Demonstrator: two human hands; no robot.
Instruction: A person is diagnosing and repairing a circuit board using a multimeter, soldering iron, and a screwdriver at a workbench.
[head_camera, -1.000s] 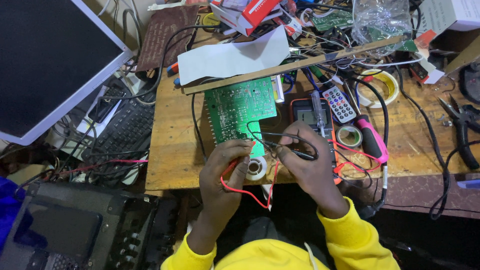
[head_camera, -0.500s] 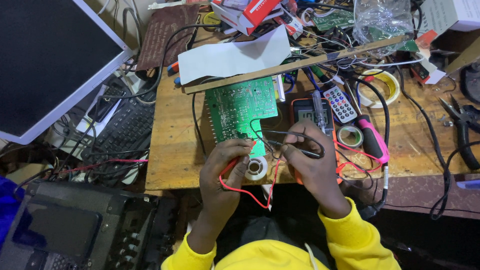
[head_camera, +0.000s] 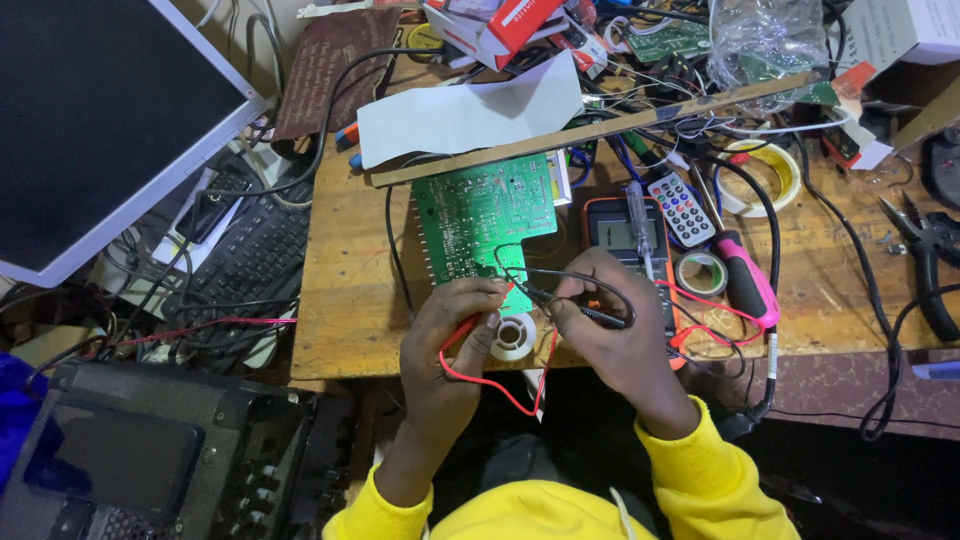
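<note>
While left hand (head_camera: 450, 340) pinches red probe (head_camera: 462, 330), right hand (head_camera: 610, 335) pinches black probe (head_camera: 600, 317) over green circuit board (head_camera: 485, 215); probes light, slim, leads floppy; grip insulated shafts. Board likely stiff, fragile.

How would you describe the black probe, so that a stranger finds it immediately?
Start at the green circuit board on the wooden table. Just below its lower edge, the right hand pinches a thin black probe. The left hand holds a red one instead.

I'm holding a red probe (head_camera: 462, 330) in my left hand (head_camera: 450, 340) and a black probe (head_camera: 590, 315) in my right hand (head_camera: 610, 335); beyond them are lying a green circuit board (head_camera: 485, 215), a pink-handled screwdriver (head_camera: 748, 280) and an orange-edged multimeter (head_camera: 615, 225).
</note>
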